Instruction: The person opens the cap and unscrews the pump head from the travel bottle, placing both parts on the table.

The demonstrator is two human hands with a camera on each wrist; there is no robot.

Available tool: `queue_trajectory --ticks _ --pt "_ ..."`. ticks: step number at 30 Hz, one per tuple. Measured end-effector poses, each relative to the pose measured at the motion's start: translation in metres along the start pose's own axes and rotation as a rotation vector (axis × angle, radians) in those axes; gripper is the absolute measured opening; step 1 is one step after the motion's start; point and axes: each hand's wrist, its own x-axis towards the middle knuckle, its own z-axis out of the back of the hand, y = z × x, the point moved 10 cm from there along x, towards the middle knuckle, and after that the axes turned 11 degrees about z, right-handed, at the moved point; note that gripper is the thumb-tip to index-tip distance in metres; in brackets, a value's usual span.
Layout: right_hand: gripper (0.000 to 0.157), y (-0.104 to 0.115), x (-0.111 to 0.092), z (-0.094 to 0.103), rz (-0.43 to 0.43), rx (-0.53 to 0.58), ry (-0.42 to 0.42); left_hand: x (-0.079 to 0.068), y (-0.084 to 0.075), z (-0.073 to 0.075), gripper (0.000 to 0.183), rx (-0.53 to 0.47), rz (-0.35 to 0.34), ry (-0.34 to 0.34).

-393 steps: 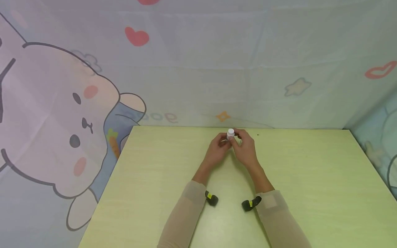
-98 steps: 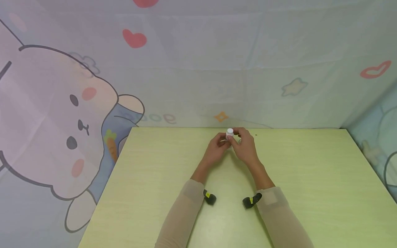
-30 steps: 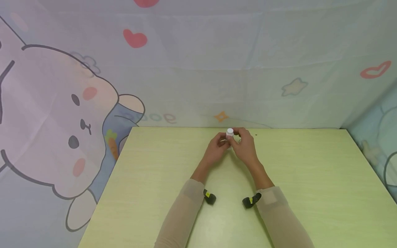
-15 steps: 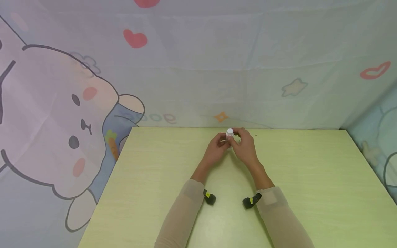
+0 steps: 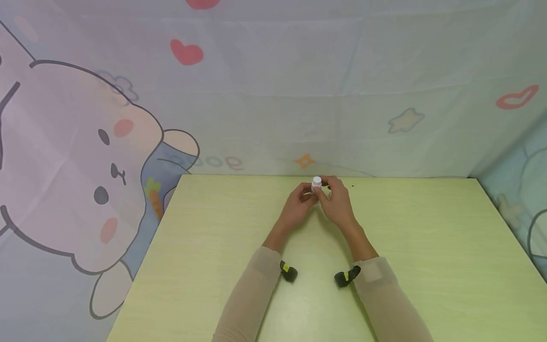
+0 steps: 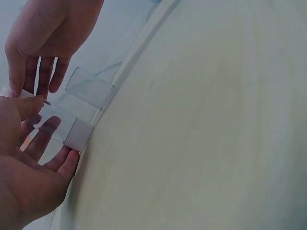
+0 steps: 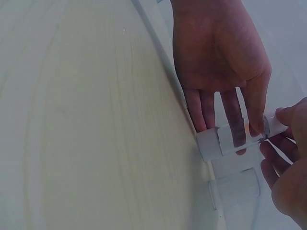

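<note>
At the table's far edge, an upright column has a white base (image 7: 208, 143), a clear cylindrical middle (image 6: 58, 116) and a small white bottle top with a white cap (image 5: 316, 181). My left hand (image 5: 297, 204) holds it low; its fingers (image 7: 235, 139) curl round the clear part and the base, and its thumb lies near the upper joint. From the other side, my right hand (image 5: 340, 204) pinches the white bottle just under the cap. A second clear cup (image 6: 89, 87) stands beside the column, hidden behind the right hand in the head view.
The pale yellow-green table (image 5: 205, 228) ends at a printed cloth wall (image 5: 273, 118) close behind the hands. A tiny dark speck (image 5: 353, 185) lies right of the hands. Black wrist cameras (image 5: 288, 271) hang from both beige sleeves (image 5: 252, 294).
</note>
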Motion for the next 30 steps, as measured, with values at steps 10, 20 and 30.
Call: queue_trajectory --ticks 10,20,30 --pt "0.032 0.0016 0.0011 -0.0004 0.013 -0.002 0.006 -0.0003 -0.0028 0.0010 0.032 -0.005 -0.015 -0.007" --pt "0.032 0.0014 -0.0002 -0.0007 0.022 -0.004 0.008 0.0000 -0.0004 0.0002 0.032 -0.012 -0.003 -0.004" --pt "0.034 0.0006 0.0005 0.0002 0.023 -0.025 0.013 0.0011 -0.0010 -0.0008 0.031 -0.021 -0.009 0.004"
